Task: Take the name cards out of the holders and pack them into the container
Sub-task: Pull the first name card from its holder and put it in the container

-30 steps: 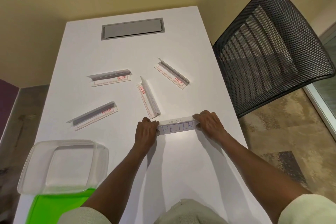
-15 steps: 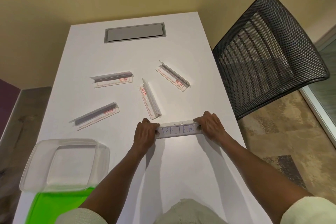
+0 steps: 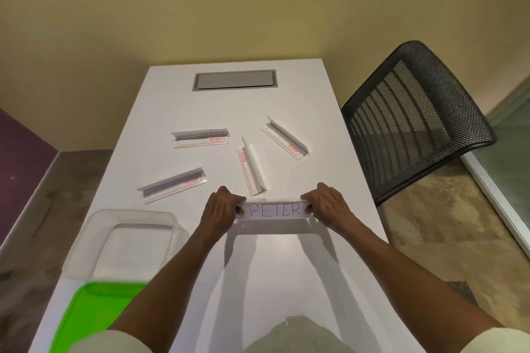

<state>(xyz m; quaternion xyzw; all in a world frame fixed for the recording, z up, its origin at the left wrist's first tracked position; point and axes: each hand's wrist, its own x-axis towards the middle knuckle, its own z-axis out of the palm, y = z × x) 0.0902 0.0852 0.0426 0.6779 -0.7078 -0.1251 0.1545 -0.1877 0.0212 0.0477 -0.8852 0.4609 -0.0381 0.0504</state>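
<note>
The left hand [image 3: 219, 213] and right hand [image 3: 327, 206] each hold one end of the PETER holder [image 3: 274, 210]; it lies sideways, letters facing the person, near the worktop's [image 3: 329, 129] right edge.

Soft warm light, wide-angle edge distortion

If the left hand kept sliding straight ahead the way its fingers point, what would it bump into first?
Probably the clear holder lying just past the PETER card. The left hand points up the table and a little right, and that holder's near end sits closest there. Depth is hard to judge, so it might just miss.
</note>
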